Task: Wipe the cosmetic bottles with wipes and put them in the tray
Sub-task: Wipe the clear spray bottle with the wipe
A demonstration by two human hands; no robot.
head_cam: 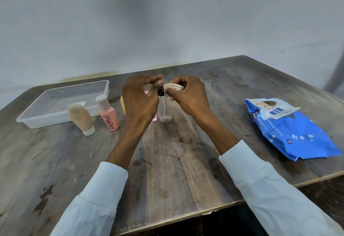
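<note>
Two hands are meeting over the middle of the wooden table (167, 161), seen from the head camera. The left hand (138, 99) is pinching the black-collared top of a clear spray bottle (164, 112), whose upper part is hiding behind the fingers; its long axis is running upright, base towards the table, though whether the base is touching the wood is hard to tell. The right hand (188, 96) is curling its fingers round a crumpled wipe (174, 87), pressing it against the bottle's neck. Behind the left hand, a yellow item (122, 105) and a pink item (154, 117) are showing only as slivers. To the left, a beige tube (81, 118) is standing cap-down beside a pink bottle (108, 115), both just before the clear tray (63, 103). A blue wipes pack (290, 129) is lying at the right, its flap peeled open
</note>
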